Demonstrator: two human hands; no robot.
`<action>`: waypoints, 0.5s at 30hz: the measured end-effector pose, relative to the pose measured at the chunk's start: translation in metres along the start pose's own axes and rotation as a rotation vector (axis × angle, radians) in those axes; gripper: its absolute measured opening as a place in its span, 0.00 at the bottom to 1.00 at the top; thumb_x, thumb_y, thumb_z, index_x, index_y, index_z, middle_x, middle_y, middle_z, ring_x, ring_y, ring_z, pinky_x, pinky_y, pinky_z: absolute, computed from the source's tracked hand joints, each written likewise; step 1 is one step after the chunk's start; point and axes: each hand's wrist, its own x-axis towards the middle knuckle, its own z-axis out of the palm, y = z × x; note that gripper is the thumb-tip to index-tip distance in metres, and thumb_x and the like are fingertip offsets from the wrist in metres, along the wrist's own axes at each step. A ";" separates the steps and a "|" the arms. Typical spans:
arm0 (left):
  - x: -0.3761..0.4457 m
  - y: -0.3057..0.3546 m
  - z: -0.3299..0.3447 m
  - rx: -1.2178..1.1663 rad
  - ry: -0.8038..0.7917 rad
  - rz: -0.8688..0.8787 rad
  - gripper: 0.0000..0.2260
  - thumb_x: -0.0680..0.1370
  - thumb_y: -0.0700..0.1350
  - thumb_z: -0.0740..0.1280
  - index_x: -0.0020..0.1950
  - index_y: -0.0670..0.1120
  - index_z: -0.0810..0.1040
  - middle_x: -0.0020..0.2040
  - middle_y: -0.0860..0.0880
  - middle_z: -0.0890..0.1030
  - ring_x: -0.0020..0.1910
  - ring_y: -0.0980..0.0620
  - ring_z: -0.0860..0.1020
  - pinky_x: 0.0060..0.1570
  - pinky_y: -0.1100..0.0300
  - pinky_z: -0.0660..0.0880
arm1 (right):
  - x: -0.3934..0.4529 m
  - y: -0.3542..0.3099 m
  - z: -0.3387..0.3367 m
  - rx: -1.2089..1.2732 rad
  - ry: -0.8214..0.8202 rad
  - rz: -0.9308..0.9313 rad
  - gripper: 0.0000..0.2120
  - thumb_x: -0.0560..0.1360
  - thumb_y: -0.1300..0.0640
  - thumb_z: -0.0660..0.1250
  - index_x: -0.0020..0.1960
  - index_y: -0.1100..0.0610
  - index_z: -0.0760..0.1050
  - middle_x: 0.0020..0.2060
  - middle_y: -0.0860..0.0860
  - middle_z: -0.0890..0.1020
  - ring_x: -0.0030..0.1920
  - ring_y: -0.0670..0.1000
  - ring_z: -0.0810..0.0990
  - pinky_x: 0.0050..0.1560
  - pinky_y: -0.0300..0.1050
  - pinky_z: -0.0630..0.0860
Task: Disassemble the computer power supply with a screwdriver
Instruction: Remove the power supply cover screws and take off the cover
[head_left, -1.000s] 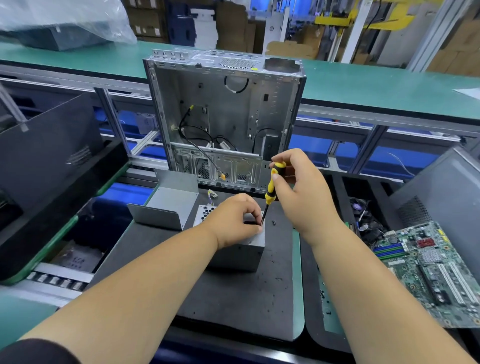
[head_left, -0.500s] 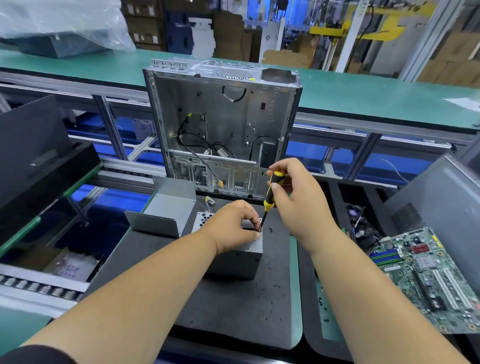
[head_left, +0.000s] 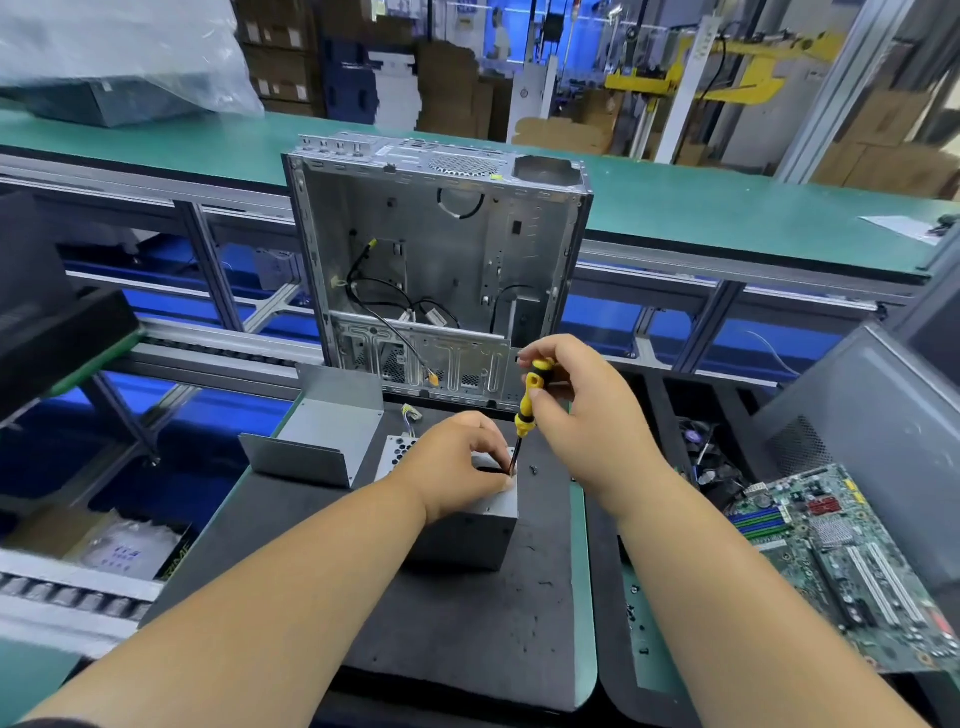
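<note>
The grey metal power supply (head_left: 467, 540) sits on a black mat (head_left: 467, 639) in the middle of the bench. My left hand (head_left: 457, 462) grips its top right corner, fingers curled over the edge. My right hand (head_left: 582, 415) holds a yellow and black screwdriver (head_left: 531, 400) nearly upright, its tip down at the box's top right corner beside my left fingers. A removed grey cover (head_left: 322, 436) lies just left of the power supply. A loose black screw (head_left: 533, 470) lies on the mat to the right of the box.
An open, empty computer case (head_left: 441, 260) stands upright behind the mat. A green motherboard (head_left: 841, 561) lies at the right, with a grey side panel (head_left: 883, 415) behind it. Small screws (head_left: 636, 618) are scattered on the right mat. A conveyor runs along the left.
The view has shifted slightly. Both hands stay at the power supply's top right corner, and the screwdriver remains upright with its tip at the same spot.
</note>
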 end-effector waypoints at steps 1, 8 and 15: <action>0.000 -0.001 0.001 0.000 0.004 -0.001 0.05 0.69 0.43 0.78 0.38 0.53 0.84 0.48 0.57 0.78 0.51 0.60 0.78 0.60 0.54 0.75 | -0.001 0.000 0.001 -0.006 0.017 -0.023 0.13 0.76 0.61 0.68 0.56 0.47 0.75 0.50 0.42 0.77 0.50 0.43 0.78 0.53 0.47 0.78; -0.001 -0.001 0.006 0.059 0.003 0.016 0.06 0.71 0.44 0.75 0.38 0.53 0.80 0.48 0.58 0.76 0.52 0.59 0.76 0.59 0.54 0.74 | 0.000 0.000 0.009 -0.023 0.124 0.016 0.13 0.75 0.58 0.72 0.56 0.44 0.75 0.48 0.40 0.75 0.47 0.43 0.77 0.52 0.48 0.78; -0.002 -0.001 0.003 0.102 -0.030 0.070 0.07 0.69 0.43 0.75 0.39 0.52 0.79 0.48 0.56 0.76 0.52 0.55 0.76 0.56 0.50 0.75 | 0.000 -0.002 0.009 0.015 0.104 0.031 0.11 0.76 0.58 0.70 0.54 0.48 0.73 0.48 0.41 0.77 0.49 0.43 0.77 0.51 0.46 0.79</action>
